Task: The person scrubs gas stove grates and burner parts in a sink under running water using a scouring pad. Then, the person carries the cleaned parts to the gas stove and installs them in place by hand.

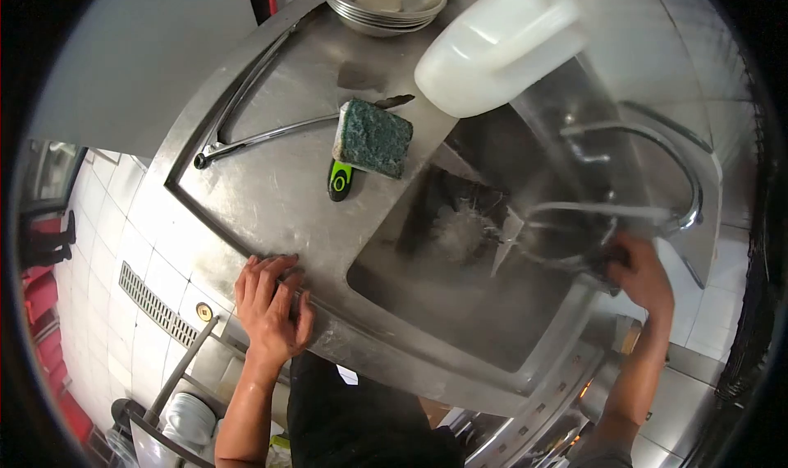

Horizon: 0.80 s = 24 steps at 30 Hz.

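My left hand (273, 306) rests on the front rim of the steel sink counter (271, 197), fingers apart and slightly bent, holding nothing. At the right side of the basin, my right hand (639, 269) is closed on the edge of a round metal vessel (566, 242). The vessel is smeared by motion, so its exact kind does not show. Beside it, the curved faucet (694, 181) reaches over the sink basin (460, 312). White splashing water (464, 230) shows in the basin, which looks hazy.
A green scouring sponge (373, 138) lies on the counter near a green-and-black handle (339, 181) and a long metal tool (271, 138). Stacked metal bowls (386, 8) and a white plastic jug (501, 45) stand at the back. White plates (190, 419) sit below left.
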Tool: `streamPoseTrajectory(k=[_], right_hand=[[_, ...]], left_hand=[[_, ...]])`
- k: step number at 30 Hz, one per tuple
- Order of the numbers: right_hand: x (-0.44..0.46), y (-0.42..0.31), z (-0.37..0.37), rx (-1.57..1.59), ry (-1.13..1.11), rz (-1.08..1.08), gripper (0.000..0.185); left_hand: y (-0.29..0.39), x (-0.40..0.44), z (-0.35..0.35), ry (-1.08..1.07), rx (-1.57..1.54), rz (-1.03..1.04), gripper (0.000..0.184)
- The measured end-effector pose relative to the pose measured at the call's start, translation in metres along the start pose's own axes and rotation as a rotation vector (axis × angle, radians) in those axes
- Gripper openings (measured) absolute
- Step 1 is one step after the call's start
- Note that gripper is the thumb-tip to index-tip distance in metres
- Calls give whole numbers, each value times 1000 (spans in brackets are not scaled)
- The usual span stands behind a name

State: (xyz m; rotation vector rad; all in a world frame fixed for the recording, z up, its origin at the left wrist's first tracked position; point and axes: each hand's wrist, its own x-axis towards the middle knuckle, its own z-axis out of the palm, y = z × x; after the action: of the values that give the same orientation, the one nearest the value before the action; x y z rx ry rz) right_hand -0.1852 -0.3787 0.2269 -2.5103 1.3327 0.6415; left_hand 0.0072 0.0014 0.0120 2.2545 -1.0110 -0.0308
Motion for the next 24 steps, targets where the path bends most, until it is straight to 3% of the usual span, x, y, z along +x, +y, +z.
streamPoseTrajectory(k=[1,7,10,13,15,17,20,21,23,24], right_hand=[[1,25,-2,-167,53,-59,36],[-5,64,-68,-278,346,2,31],[10,66,-78,-116,336,-35,25],[17,75,-68,-63,402,-133,32],[19,79,-49,12,443,-200,35],[18,56,-22,-101,306,-22,39],[61,96,71,-60,135,-180,43],[74,62,86,97,-103,-168,47],[117,46,151,305,-187,-207,48],[152,50,202,486,-76,-248,49]], left_hand=[[0,-1,-1,-13,-7,-4,26],[-2,-2,3,-14,-28,-11,25],[-4,-4,4,-17,-26,-14,25],[-2,-2,2,-18,-15,5,25],[-2,-2,2,-24,-2,13,25],[-2,-1,2,-21,4,19,25],[-2,0,0,-15,10,12,25],[-2,-1,1,-8,-2,7,25],[-3,-2,3,1,-1,5,25],[-4,-4,3,-13,-11,-6,25]])
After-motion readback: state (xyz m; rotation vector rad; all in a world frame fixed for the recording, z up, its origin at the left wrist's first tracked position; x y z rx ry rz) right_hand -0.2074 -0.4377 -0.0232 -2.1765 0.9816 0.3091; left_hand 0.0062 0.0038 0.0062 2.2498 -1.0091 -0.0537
